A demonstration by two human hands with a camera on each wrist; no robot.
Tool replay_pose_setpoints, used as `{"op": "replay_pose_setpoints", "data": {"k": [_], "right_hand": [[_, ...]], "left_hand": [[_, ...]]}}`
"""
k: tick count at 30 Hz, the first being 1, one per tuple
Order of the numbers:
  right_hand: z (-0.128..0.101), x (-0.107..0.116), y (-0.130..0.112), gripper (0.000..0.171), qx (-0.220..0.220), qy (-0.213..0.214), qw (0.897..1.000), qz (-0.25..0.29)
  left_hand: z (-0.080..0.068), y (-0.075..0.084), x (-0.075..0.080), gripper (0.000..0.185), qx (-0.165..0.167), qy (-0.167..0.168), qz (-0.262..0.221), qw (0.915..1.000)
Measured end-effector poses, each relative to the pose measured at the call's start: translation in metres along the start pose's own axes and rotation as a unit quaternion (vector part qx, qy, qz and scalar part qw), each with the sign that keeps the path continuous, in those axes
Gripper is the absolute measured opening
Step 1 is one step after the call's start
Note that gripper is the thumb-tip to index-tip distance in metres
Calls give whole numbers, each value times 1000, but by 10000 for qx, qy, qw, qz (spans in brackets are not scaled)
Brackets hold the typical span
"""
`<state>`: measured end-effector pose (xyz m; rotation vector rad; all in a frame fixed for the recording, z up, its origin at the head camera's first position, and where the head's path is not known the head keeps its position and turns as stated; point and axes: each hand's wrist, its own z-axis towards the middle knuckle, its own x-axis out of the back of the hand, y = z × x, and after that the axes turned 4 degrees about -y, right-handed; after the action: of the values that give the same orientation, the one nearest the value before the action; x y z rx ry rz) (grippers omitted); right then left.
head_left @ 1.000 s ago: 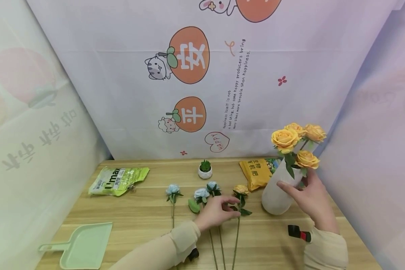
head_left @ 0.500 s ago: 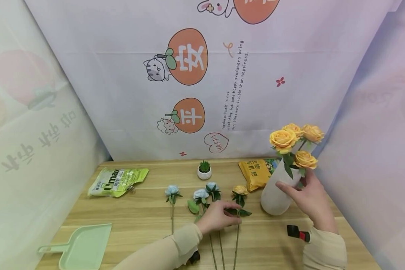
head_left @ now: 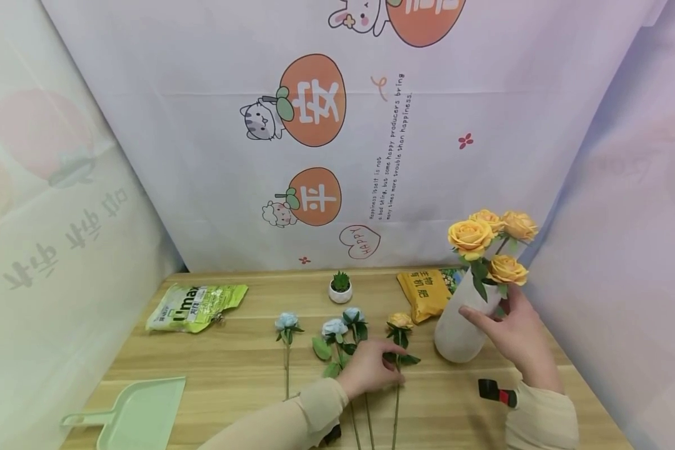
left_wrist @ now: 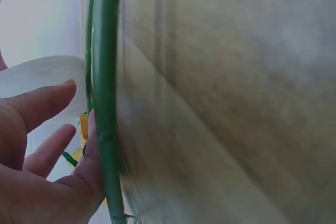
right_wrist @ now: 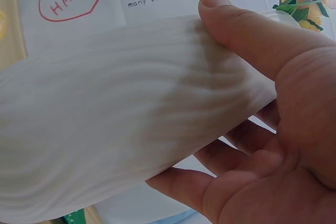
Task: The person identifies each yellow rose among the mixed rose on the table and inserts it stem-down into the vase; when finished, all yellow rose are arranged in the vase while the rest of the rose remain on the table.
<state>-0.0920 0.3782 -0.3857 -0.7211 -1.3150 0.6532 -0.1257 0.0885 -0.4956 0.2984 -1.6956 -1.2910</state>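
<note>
My right hand (head_left: 520, 334) grips a white vase (head_left: 465, 328) near its top, with the thumb on the front and the fingers behind. The vase leans to the right and holds several yellow roses (head_left: 470, 238). The right wrist view shows the ribbed wall of the vase (right_wrist: 121, 114) between thumb and fingers. My left hand (head_left: 371, 365) reaches over a single yellow rose (head_left: 399, 321) lying on the table, its fingertips right at the stem. In the left wrist view, the thumb and fingers of the left hand (left_wrist: 52, 156) stand apart beside green stems (left_wrist: 106, 77).
Three blue roses (head_left: 286, 322) lie to the left of the yellow one. Behind stand a small potted succulent (head_left: 340, 289) and a yellow bag (head_left: 425, 294). A green-and-white bag (head_left: 194, 307) and a pale green dustpan (head_left: 143, 415) lie at the left on the wooden table (head_left: 236, 375).
My left hand has moved slightly right and down along the yellow rose's stem. The right hand keeps its grip on the vase, which stays in about the same place.
</note>
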Motion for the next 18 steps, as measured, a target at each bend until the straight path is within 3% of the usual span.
{"op": "replay_pose_setpoints", "data": {"k": [9, 18], "right_hand": [[0, 1, 0, 113, -16, 7, 10000, -49], [-1, 1, 2, 111, 108, 58, 9999, -101]], "left_hand": [[7, -4, -6, 51, 122, 97, 677, 9976], [8, -3, -7, 58, 388, 68, 817, 9959]]}}
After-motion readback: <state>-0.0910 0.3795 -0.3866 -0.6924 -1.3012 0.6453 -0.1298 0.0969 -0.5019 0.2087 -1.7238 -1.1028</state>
